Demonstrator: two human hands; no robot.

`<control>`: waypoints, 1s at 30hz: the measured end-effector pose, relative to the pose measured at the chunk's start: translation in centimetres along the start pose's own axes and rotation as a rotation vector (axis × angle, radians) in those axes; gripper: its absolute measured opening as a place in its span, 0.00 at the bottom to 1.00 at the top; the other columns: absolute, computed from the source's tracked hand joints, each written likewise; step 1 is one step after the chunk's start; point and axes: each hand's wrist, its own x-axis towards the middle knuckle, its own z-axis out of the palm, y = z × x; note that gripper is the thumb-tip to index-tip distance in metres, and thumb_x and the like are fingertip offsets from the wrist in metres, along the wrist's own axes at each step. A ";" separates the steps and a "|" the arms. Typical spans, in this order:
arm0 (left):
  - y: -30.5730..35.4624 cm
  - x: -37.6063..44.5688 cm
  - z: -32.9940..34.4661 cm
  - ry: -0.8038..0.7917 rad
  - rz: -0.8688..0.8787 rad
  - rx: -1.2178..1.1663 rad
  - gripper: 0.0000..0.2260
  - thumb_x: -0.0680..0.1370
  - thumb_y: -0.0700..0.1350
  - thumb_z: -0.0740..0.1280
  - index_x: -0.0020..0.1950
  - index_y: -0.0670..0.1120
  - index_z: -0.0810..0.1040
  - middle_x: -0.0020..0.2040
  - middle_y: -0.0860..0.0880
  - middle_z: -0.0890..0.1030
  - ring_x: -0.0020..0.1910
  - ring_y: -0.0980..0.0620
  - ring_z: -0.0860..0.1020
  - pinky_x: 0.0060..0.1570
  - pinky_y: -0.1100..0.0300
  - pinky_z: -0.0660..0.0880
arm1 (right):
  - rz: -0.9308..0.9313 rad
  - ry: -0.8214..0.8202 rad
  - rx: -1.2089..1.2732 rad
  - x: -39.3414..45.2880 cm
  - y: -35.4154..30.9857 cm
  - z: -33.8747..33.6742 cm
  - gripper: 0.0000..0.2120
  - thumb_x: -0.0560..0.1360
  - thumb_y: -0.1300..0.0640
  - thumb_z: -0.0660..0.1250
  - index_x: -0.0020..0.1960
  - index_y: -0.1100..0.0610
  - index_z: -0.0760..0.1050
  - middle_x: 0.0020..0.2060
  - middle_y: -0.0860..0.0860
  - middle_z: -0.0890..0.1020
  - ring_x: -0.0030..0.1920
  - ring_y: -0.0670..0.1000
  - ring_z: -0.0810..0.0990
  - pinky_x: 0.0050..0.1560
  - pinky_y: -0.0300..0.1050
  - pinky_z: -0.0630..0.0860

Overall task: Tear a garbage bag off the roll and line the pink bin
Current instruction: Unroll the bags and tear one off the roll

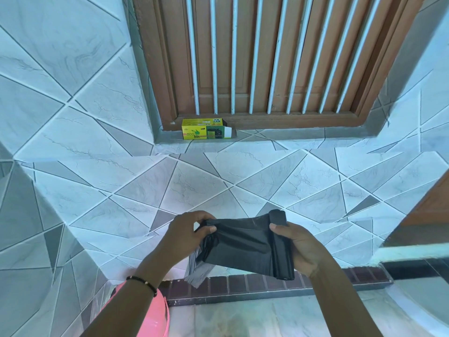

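A black garbage bag (239, 244) stretches between both my hands in front of the tiled wall. My right hand (300, 246) grips the roll of garbage bags (281, 249) upright, with the thumb over its top. My left hand (188, 233) pinches the unrolled bag's free end, whose loose tail hangs down below. The pink bin (151, 314) shows only as a rim at the bottom left, partly hidden behind my left forearm.
A yellow-green bin-bag box (205, 132) lies open-ended on the window ledge, below a brown wooden window with white bars (267, 57). A dark tile skirting (267, 283) runs along the wall's foot above the pale floor. A wooden edge (427, 210) juts in at the right.
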 end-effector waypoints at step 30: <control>1.7 0.9 1.6 -0.167 0.110 -0.119 0.08 0.77 0.50 0.65 0.38 0.55 0.77 0.34 0.54 0.79 0.35 0.57 0.75 0.38 0.63 0.69 | 0.007 -0.105 0.010 0.3 1.2 2.0 0.31 0.65 0.56 0.75 0.63 0.69 0.73 0.60 0.68 0.77 0.60 0.66 0.77 0.61 0.60 0.73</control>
